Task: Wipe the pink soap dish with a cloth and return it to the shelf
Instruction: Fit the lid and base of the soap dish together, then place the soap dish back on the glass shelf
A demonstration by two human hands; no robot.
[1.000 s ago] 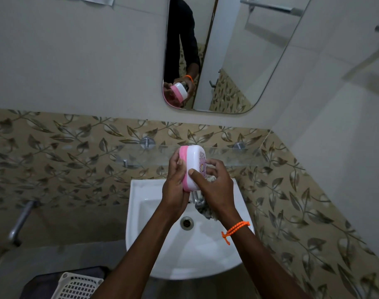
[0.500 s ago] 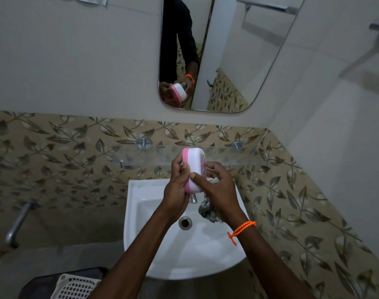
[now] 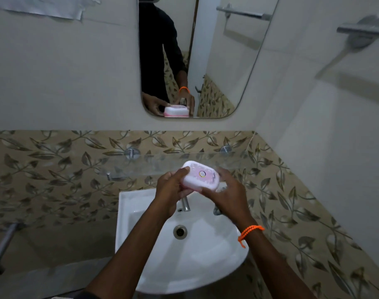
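Note:
The pink and white soap dish point(image 3: 200, 177) lies flat with its patterned lid up, held just in front of the glass shelf point(image 3: 162, 164) above the sink. My left hand point(image 3: 171, 192) grips its left end, thumb on top. My right hand point(image 3: 226, 196) grips its right end from below. A bit of grey cloth point(image 3: 216, 210) peeks out under my right palm; most of it is hidden.
A white sink point(image 3: 205, 262) with a tap point(image 3: 186, 203) sits below my hands. The mirror point(image 3: 205, 61) above reflects the dish and both hands. A towel bar point(image 3: 363, 29) juts from the right wall. A metal pipe point(image 3: 2, 244) sticks out at lower left.
The soap dish has turned from standing on edge to lying flat, lid up, and has moved up toward the shelf. The cloth that hung below my right hand is now mostly hidden.

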